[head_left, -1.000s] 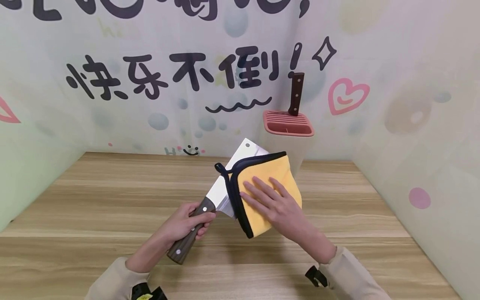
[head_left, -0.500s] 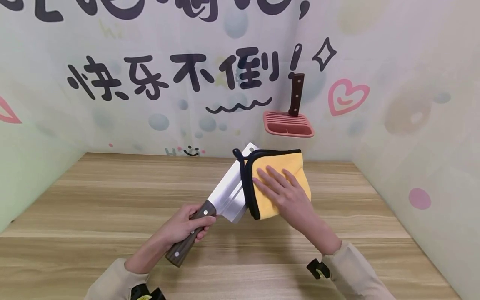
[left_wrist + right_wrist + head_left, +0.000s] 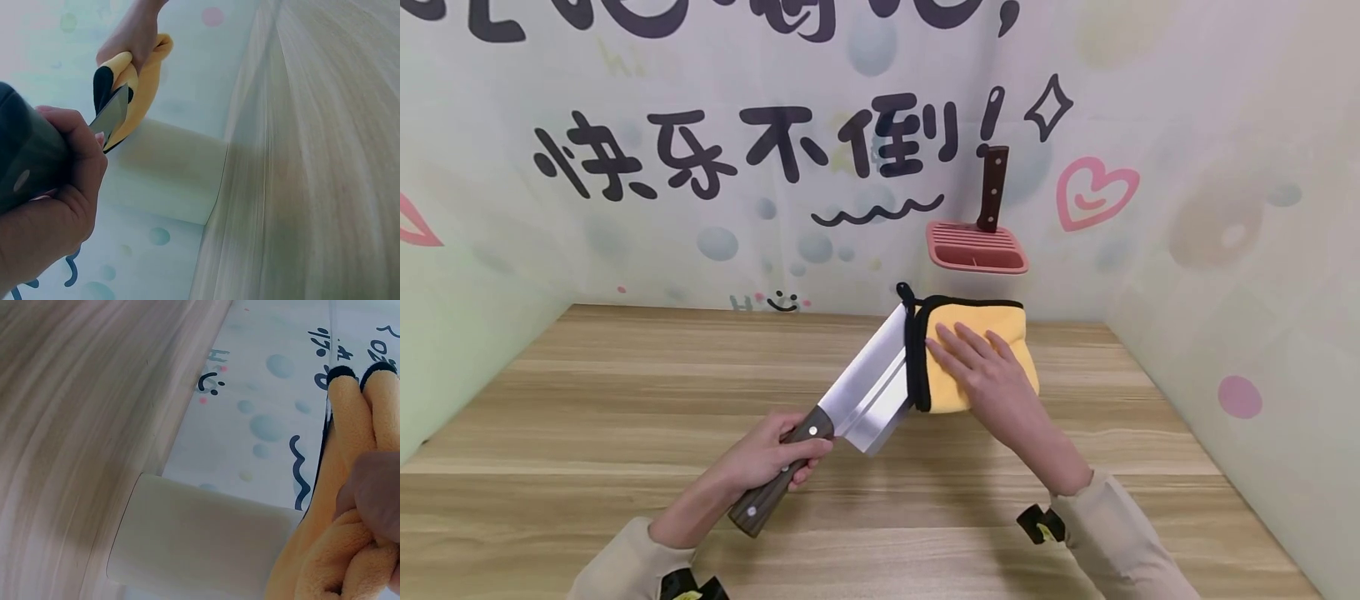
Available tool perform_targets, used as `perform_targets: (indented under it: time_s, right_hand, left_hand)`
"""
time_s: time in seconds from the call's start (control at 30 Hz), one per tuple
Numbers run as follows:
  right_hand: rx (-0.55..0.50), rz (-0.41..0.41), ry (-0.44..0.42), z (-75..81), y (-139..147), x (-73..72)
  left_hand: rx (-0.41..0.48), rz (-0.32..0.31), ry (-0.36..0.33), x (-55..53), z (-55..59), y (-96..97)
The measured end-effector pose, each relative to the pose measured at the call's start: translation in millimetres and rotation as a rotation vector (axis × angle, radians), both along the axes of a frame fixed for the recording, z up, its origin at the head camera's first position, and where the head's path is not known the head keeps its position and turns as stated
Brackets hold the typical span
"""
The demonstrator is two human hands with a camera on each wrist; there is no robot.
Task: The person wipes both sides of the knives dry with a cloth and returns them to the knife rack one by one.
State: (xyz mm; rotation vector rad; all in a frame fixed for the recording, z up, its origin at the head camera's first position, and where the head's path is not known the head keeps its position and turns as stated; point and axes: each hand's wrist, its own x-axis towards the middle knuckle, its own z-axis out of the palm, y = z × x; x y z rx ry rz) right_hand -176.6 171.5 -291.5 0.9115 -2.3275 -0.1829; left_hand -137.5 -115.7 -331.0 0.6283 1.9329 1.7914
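My left hand (image 3: 778, 454) grips the dark wooden handle of a cleaver (image 3: 868, 396). Its broad steel blade slants up to the right above the table. A folded yellow cloth (image 3: 947, 387) with black edging covers the blade's far end. From above, the fingers of my right hand (image 3: 996, 387) lie spread over this cloth; in the right wrist view the thumb presses into its underside, so the hand pinches it. The cloth (image 3: 147, 94) folds round both faces of the blade in the left wrist view. The blade's tip is hidden.
Behind the cloth stands a pale knife block (image 3: 200, 531) with a pink slotted top (image 3: 977, 258). A second knife (image 3: 993, 187) sits in it, dark handle upward. The wooden table (image 3: 647, 383) meets a printed wall sheet (image 3: 760, 250) at the back and sides.
My right hand and the cloth have slid to the right, toward the blade's far end, baring more steel near the handle. The left hand keeps its grip, almost still.
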Motion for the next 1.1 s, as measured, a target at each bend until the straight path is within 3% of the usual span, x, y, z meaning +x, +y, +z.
perform_targets:
  time_s: [0.3,0.8,1.1]
  right_hand:
    - [0.031,-0.075,-0.002,4.8,-3.2,2.1]
    - [0.117,0.0,0.057,0.1,-25.7,10.6]
    - [0.081,-0.005,0.059,0.5,-23.2,5.8]
  left_hand:
    - [0.006,-0.023,-0.007,0.3,-2.2,-0.1]
    - [-0.024,-0.005,-0.018,0.5,-1.8,4.4]
    - [-0.009,-0.014,-0.014,1.5,-1.4,5.0]
